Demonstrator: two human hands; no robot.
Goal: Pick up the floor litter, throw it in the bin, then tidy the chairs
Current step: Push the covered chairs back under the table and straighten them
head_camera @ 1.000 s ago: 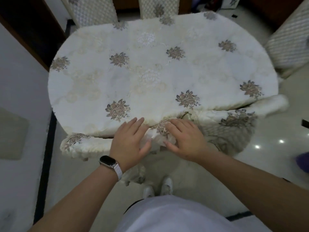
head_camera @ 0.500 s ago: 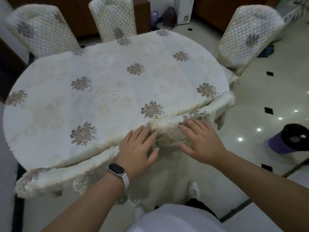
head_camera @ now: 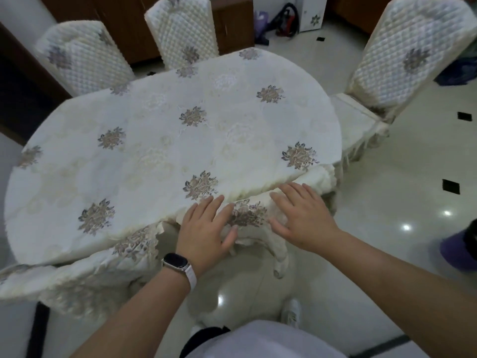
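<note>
Chairs in quilted cream covers ring the oval bench, 4 of them in view. The nearest chair stands at 6 o'clock, right in front of the person. Its back top is tucked against the bench edge, where the flowered tablecloth is bunched and lifted over it. Both hands lie on that back top. The left hand rests flat at the 7 o'clock side, fingers straight and reaching onto the cloth, thumb spread toward the right; its grip is apart and clamps nothing. A smartwatch on a pale band sits on that wrist. The right hand lies flat at the 5 o'clock side, fingers straight and slightly fanned, its grip likewise apart, palm down on the padded cover. A flower motif on the chair cover shows between the 2 hands.

Of the other 3 chairs, one stands at 10 o'clock and one at 12 o'clock, both close against the far rim. The third stands at 2 o'clock, its seat just beside the bench end.

A purple bin, blurred and cut by the frame edge, sits on the glossy tiled floor at 4 o'clock, well apart from the bench. Brown wooden cabinets line the wall at 12 o'clock.
</note>
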